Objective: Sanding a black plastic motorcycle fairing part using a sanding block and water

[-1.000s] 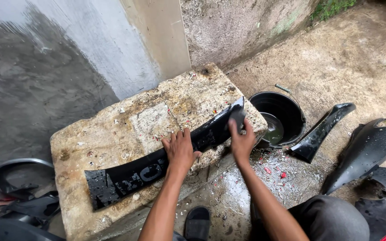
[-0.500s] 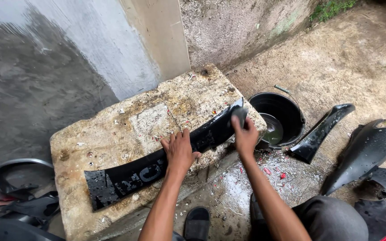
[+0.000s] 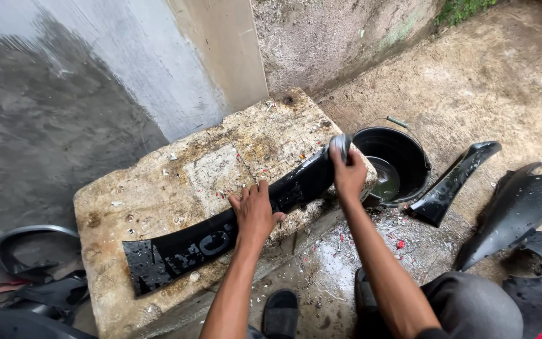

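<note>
Wet concrete ground and a stained wall surround a worn stone slab [image 3: 177, 182]. Across it lies a long black panel [image 3: 221, 235], pinned by the flat, spread left hand [image 3: 255, 210]. Beside it, a black bucket [image 3: 418, 157] holds murky water. The right hand [image 3: 348, 172] clenches a small pad [image 3: 342, 145] at the panel's far end.

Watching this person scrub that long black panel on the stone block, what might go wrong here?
The black panel is wet and overhangs the stone block at its near edge; held only by the flat left hand, it might slide off. The right hand works at the block's corner, right above the bucket. The wet ground looks slippery.
</note>
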